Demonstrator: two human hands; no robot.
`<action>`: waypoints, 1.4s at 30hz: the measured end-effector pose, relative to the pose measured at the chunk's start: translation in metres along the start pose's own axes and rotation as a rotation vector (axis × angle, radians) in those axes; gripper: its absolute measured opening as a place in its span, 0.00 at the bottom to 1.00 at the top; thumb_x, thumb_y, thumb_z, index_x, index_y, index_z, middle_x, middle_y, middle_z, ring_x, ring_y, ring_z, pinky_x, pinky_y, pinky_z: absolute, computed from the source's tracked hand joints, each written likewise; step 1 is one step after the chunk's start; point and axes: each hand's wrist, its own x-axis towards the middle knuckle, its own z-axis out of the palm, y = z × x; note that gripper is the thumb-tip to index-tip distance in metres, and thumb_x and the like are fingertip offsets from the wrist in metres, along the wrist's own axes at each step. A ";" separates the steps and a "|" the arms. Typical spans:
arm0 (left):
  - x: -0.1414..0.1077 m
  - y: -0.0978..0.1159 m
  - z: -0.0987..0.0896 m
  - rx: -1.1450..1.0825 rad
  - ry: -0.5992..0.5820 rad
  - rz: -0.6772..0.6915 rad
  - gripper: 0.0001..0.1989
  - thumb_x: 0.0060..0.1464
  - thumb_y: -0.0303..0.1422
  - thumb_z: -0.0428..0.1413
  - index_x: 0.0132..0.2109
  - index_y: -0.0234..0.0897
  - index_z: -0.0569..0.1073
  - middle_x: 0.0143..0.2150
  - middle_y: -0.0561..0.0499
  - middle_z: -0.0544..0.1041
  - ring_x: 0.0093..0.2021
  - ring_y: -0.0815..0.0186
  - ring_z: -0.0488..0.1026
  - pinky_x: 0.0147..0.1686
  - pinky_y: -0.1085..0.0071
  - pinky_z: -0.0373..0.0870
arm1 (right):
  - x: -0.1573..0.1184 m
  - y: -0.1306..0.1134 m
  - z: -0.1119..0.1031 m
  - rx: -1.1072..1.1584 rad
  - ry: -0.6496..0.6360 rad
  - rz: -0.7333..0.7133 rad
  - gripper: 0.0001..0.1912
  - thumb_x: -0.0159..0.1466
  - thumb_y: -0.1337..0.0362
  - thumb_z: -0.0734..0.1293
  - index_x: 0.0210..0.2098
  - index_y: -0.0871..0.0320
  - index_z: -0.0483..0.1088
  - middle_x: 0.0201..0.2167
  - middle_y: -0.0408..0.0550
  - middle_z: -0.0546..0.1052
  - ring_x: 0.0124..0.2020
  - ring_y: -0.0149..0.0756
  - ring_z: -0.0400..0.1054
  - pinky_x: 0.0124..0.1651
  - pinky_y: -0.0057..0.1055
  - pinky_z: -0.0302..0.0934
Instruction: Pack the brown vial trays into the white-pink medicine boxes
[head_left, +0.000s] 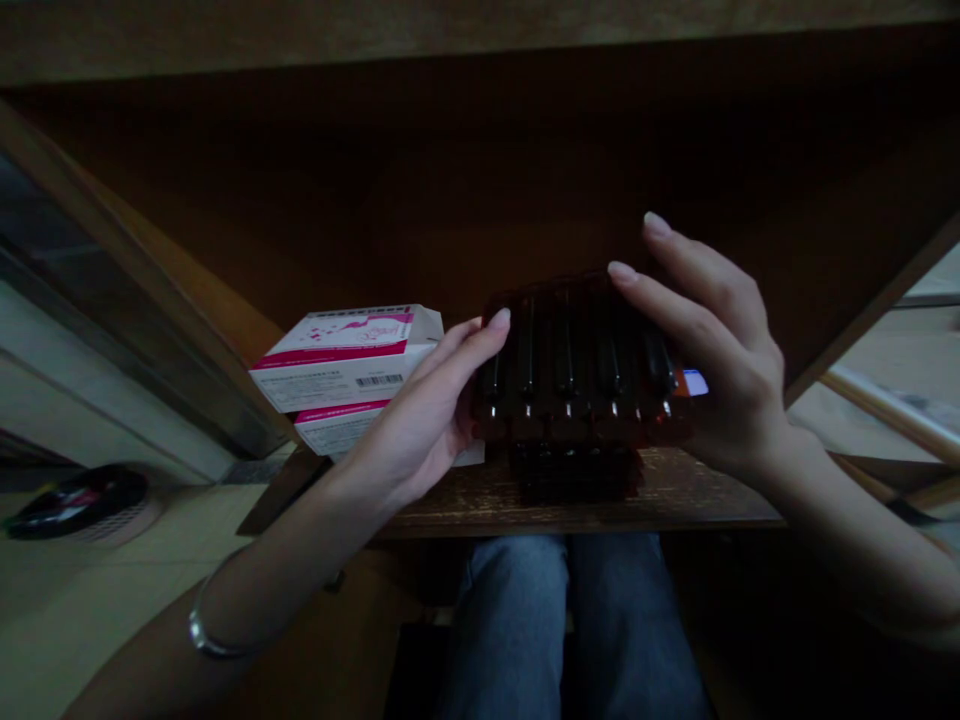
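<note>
A stack of dark brown, glossy plastic ampoule strips (pixel 566 365) is held above the table edge. My left hand (pixel 442 390) grips its left end, thumb on the near face and fingers behind. My right hand (pixel 720 350) holds the right end; one fingertip rests at the top corner, another finger is raised, and the thumb is hidden. Below lie more dark brown strips (pixel 574 478) on the wooden table (pixel 450 510). Left of my left hand, two white and pink cartons (pixel 341 350) are stacked, the upper one with an end flap showing. A small blue-white patch (pixel 695 382) shows beside my right palm.
A dark wooden back panel (pixel 450 190) and side walls enclose the table under a shelf edge (pixel 480 30). On the floor at left stands a basket with a black liner (pixel 82 500). My legs in jeans (pixel 517 620) are below the table edge. Pale rods (pixel 892 415) stand at right.
</note>
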 end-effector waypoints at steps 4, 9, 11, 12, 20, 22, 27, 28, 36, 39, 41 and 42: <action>0.003 0.008 -0.007 -0.016 -0.104 -0.049 0.18 0.63 0.40 0.54 0.57 0.43 0.72 0.49 0.48 0.80 0.35 0.64 0.80 0.28 0.73 0.79 | -0.001 0.006 0.000 0.102 0.007 0.074 0.25 0.65 0.60 0.66 0.61 0.51 0.66 0.56 0.51 0.75 0.62 0.52 0.66 0.64 0.54 0.60; 0.005 0.019 -0.018 -0.003 -0.197 -0.025 0.20 0.64 0.31 0.46 0.60 0.38 0.70 0.36 0.48 0.82 0.34 0.62 0.81 0.36 0.66 0.80 | -0.005 0.011 -0.001 0.323 0.013 0.246 0.27 0.57 0.58 0.75 0.55 0.49 0.71 0.52 0.51 0.77 0.57 0.53 0.70 0.60 0.52 0.65; 0.005 0.020 -0.019 0.071 -0.182 0.039 0.21 0.60 0.27 0.48 0.59 0.36 0.71 0.35 0.48 0.82 0.35 0.63 0.81 0.35 0.69 0.79 | -0.007 0.010 0.000 0.384 0.018 0.340 0.27 0.56 0.59 0.76 0.54 0.48 0.71 0.52 0.50 0.77 0.57 0.52 0.70 0.58 0.52 0.67; 0.005 0.019 -0.020 0.124 -0.166 0.075 0.21 0.58 0.25 0.50 0.58 0.36 0.71 0.36 0.49 0.82 0.35 0.63 0.81 0.35 0.71 0.78 | -0.007 0.008 0.000 0.404 0.028 0.395 0.27 0.54 0.59 0.77 0.53 0.48 0.72 0.52 0.50 0.78 0.56 0.53 0.71 0.57 0.51 0.68; 0.012 0.011 -0.022 0.502 -0.203 0.293 0.20 0.52 0.38 0.64 0.51 0.35 0.72 0.38 0.49 0.80 0.36 0.65 0.78 0.33 0.73 0.74 | 0.006 -0.002 0.001 0.645 0.150 0.797 0.15 0.46 0.62 0.81 0.32 0.53 0.77 0.35 0.42 0.82 0.39 0.45 0.78 0.44 0.41 0.74; 0.015 0.008 -0.024 0.582 -0.162 0.387 0.19 0.52 0.38 0.64 0.49 0.36 0.73 0.44 0.48 0.79 0.41 0.65 0.78 0.38 0.71 0.75 | 0.007 -0.002 -0.001 0.686 0.161 0.879 0.13 0.49 0.60 0.81 0.31 0.53 0.77 0.33 0.41 0.82 0.36 0.41 0.78 0.40 0.37 0.74; 0.015 0.003 -0.026 0.595 -0.217 0.484 0.30 0.52 0.34 0.64 0.61 0.43 0.65 0.54 0.48 0.75 0.50 0.62 0.76 0.49 0.67 0.75 | 0.008 -0.001 -0.003 0.815 0.128 1.029 0.11 0.52 0.56 0.79 0.32 0.53 0.78 0.31 0.39 0.81 0.30 0.34 0.76 0.31 0.30 0.72; 0.014 0.002 -0.026 0.585 -0.245 0.491 0.33 0.52 0.32 0.65 0.62 0.44 0.63 0.56 0.48 0.74 0.51 0.61 0.75 0.50 0.66 0.75 | 0.008 -0.001 -0.003 0.854 0.116 1.060 0.11 0.52 0.56 0.79 0.32 0.53 0.78 0.31 0.39 0.81 0.30 0.33 0.75 0.31 0.29 0.72; 0.012 0.001 -0.025 0.585 -0.284 0.586 0.38 0.56 0.33 0.61 0.70 0.49 0.53 0.57 0.47 0.74 0.54 0.57 0.75 0.54 0.62 0.75 | 0.015 -0.004 0.002 1.085 0.107 1.293 0.15 0.49 0.53 0.79 0.27 0.58 0.78 0.23 0.41 0.76 0.22 0.28 0.68 0.20 0.23 0.62; 0.015 0.001 -0.028 0.621 -0.306 0.629 0.32 0.61 0.33 0.55 0.70 0.49 0.55 0.62 0.48 0.71 0.57 0.57 0.73 0.56 0.60 0.72 | 0.019 -0.005 -0.001 1.140 0.106 1.347 0.16 0.49 0.53 0.79 0.25 0.58 0.76 0.23 0.42 0.76 0.22 0.29 0.67 0.22 0.24 0.64; 0.015 0.001 -0.030 0.652 -0.323 0.646 0.32 0.62 0.32 0.53 0.70 0.50 0.55 0.63 0.49 0.70 0.58 0.56 0.72 0.58 0.59 0.71 | 0.021 -0.006 -0.003 1.172 0.087 1.361 0.14 0.52 0.53 0.77 0.27 0.57 0.77 0.26 0.43 0.78 0.25 0.31 0.70 0.27 0.26 0.69; 0.015 0.001 -0.031 0.672 -0.323 0.647 0.32 0.61 0.31 0.54 0.70 0.51 0.55 0.63 0.49 0.70 0.59 0.56 0.71 0.59 0.58 0.70 | 0.021 -0.006 -0.004 1.185 0.072 1.362 0.12 0.53 0.54 0.76 0.28 0.56 0.77 0.28 0.43 0.79 0.26 0.32 0.72 0.29 0.27 0.70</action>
